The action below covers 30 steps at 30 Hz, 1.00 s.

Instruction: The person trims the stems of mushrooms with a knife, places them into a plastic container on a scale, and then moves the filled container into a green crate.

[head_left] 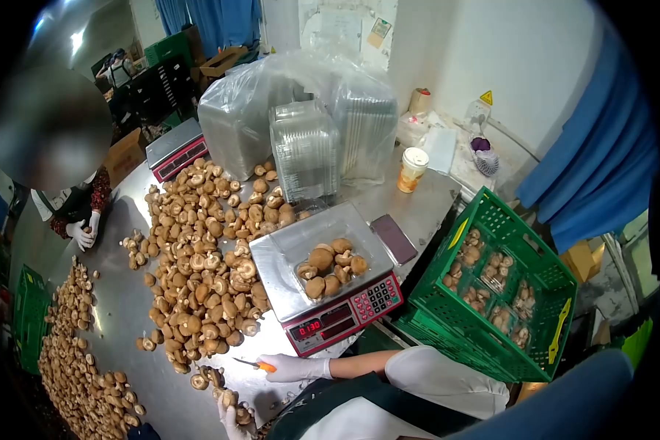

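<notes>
My right hand (293,368), in a white glove, is closed on a small knife with an orange handle (266,366); its thin blade points left over the metal table. At the bottom edge my left hand (232,421), also gloved, is closed on a brown mushroom (229,398), partly cut off by the frame. A few loose mushrooms (200,380) lie just beyond it. Above my right hand stands a red and silver scale (279,268), its display reading 0.130. On its pan sits a clear plastic tray (374,253) with several mushrooms (321,257).
A big mushroom pile (198,271) covers the table's middle; another (88,381) lies left. Stacked clear trays (304,147) stand behind the scale, near a paper cup (413,169) and phone (393,238). Right is a green crate (532,257) holding packed trays. A co-worker's gloved hands (84,231) are across.
</notes>
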Tool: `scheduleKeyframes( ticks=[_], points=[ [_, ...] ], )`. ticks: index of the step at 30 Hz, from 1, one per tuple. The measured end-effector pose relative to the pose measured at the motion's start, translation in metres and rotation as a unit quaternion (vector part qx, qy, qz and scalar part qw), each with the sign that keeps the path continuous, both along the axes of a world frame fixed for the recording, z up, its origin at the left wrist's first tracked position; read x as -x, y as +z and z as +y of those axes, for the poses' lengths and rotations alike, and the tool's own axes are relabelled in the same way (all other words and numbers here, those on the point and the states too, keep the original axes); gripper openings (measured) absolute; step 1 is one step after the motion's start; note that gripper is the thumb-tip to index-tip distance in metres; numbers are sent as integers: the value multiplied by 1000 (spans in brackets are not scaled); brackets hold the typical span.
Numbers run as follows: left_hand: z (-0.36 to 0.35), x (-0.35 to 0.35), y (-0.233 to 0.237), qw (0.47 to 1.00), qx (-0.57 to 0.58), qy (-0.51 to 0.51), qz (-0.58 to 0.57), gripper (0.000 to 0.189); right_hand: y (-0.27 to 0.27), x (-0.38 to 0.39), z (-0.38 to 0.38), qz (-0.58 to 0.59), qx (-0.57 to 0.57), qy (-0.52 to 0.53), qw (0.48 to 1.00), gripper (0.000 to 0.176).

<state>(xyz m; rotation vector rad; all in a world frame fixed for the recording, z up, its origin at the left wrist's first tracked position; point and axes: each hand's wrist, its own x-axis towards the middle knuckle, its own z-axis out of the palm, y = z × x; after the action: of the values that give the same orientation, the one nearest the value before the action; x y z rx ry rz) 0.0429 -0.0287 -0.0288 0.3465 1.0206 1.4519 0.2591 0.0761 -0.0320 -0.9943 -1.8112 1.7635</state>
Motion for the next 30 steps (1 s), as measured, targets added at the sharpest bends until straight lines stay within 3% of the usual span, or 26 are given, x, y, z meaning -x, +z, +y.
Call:
scheduleKeyframes(
  ticks=[5,8,11,13,16,20,23,26,30],
  points=[
    [-1,-19,7,999,36,-18,20,40,20,-6,6,-80,-47,58,994,28],
    [-2,-29,11,998,36,-35,29,41,4,-4,4,-51,-147,17,988,33],
    [-2,-37,16,999,17,-44,1,35,12,-6,3,24,-135,0,990,35],
    [0,-47,39,994,83,-33,67,37,12,-7,-4,19,-174,-16,984,38],
    [-5,-47,32,999,33,-23,21,37,25,-9,-4,-19,-277,25,960,43],
    [-10,-45,31,998,56,-18,27,35,34,-3,-6,-57,-384,59,919,47],
    [-13,-49,33,997,59,11,41,36,43,4,-7,-82,-386,90,915,42],
    [-19,-45,30,997,47,-52,32,38,34,11,-11,-84,-378,101,916,41],
    [-22,-39,30,997,29,-62,-33,37,34,18,-14,-69,-366,106,922,41]
  ],
)
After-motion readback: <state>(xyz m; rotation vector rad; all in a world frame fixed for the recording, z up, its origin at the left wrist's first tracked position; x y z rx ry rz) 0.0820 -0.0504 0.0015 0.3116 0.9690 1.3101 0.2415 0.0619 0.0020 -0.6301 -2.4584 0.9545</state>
